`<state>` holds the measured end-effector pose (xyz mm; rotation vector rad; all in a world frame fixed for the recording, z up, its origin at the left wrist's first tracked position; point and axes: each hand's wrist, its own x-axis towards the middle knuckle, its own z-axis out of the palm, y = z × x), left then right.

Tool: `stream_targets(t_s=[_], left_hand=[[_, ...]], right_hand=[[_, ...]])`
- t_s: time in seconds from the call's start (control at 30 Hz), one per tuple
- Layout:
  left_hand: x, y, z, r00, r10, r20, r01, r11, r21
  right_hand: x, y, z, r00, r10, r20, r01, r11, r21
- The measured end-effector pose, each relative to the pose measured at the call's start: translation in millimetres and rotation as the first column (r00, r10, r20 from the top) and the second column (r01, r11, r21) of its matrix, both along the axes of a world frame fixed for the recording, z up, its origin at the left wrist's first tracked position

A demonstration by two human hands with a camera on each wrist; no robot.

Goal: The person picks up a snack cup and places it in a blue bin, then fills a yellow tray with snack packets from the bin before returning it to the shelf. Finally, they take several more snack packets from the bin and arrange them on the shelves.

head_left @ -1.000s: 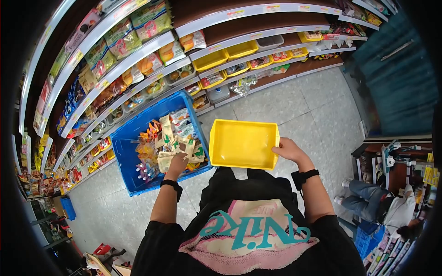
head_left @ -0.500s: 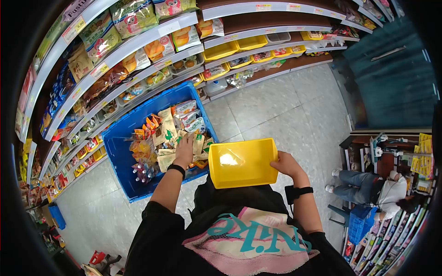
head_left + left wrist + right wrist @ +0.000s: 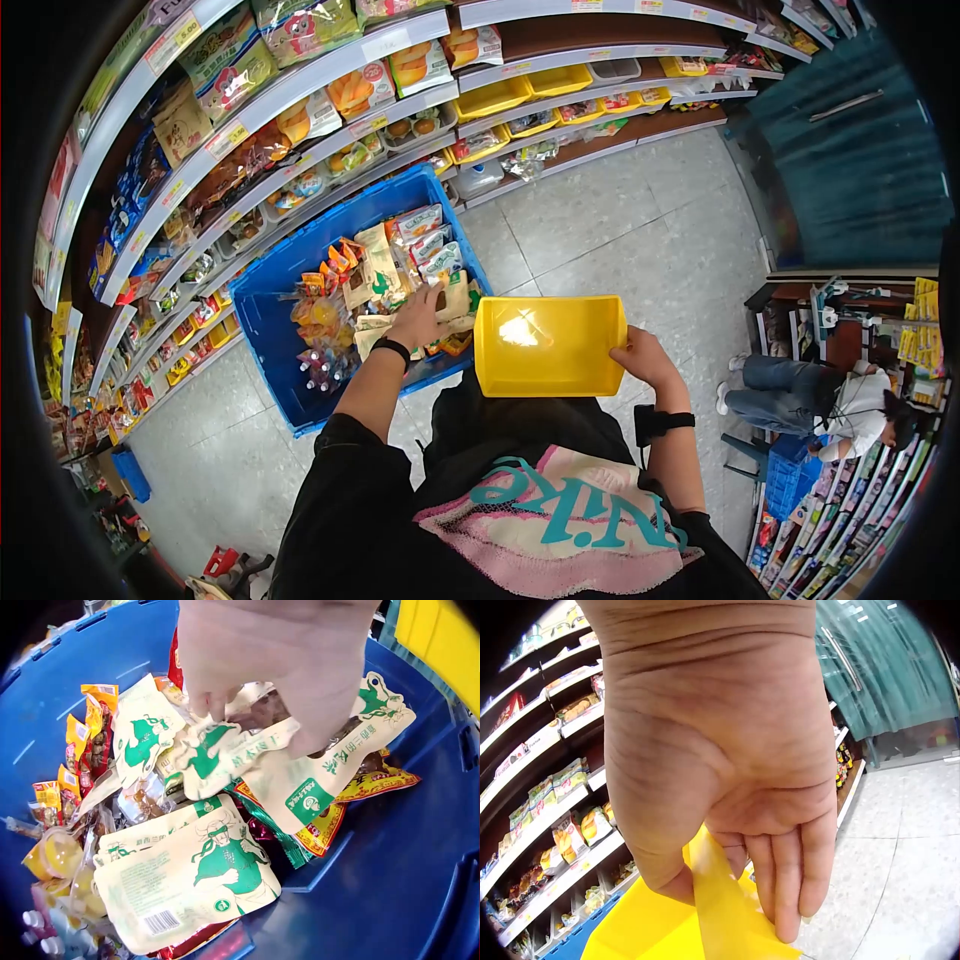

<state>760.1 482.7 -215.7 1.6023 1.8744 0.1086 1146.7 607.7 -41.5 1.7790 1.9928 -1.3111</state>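
Note:
In the left wrist view, my left hand [image 3: 277, 667] reaches into the blue crate [image 3: 268, 372], its thumb and fingers pinching a cream snack packet [image 3: 217, 754] with a green bull print. More such packets [image 3: 195, 870] lie beneath and beside it. My right hand [image 3: 645, 358] grips the short right-hand rim of a yellow plastic tray [image 3: 548, 350], thumb on one side and fingers on the other. Bare plastic shows inside the tray, held in front of my body just right of the crate.
Inside the crate are orange-topped packets [image 3: 97, 724], jelly cups [image 3: 56, 855] and white-capped pouches [image 3: 318, 370]. Stocked shelves [image 3: 400, 130] curve around the far side, several holding yellow trays [image 3: 495, 98]. A person [image 3: 810, 395] stands at the right, beside a blue basket [image 3: 792, 480].
My left hand moves from the middle of the crate toward its right part, over the cream packets. The yellow tray shifts down, then slightly right in the head view, still held by my right hand.

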Motion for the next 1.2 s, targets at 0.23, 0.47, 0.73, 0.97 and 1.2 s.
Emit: stream_targets(t_s=[0.23,0.47,0.73,0.97,1.2], left_hand=[[4,3,7,0.985,0.100,0.138,-0.080,0.987,-0.140],[17,8,8,0.988,0.156,-0.019,-0.157,0.972,-0.174],[20,10,21,0.970,0.242,0.030,-0.224,0.933,-0.282],[12,-9,28,0.968,0.245,-0.063,-0.244,0.970,0.021],[13,-22,122,0.674,0.729,0.120,-0.735,0.644,0.212]], right_hand=[[1,3,0,1.000,0.024,-0.016,-0.024,1.000,0.006],[11,12,-14,0.998,0.005,-0.069,-0.007,1.000,-0.028],[15,38,-20,0.991,0.058,-0.121,-0.065,0.996,-0.054],[12,64,-33,0.963,0.167,-0.212,-0.182,0.982,-0.054],[-9,85,-46,0.921,0.255,-0.295,-0.297,0.949,-0.107]])
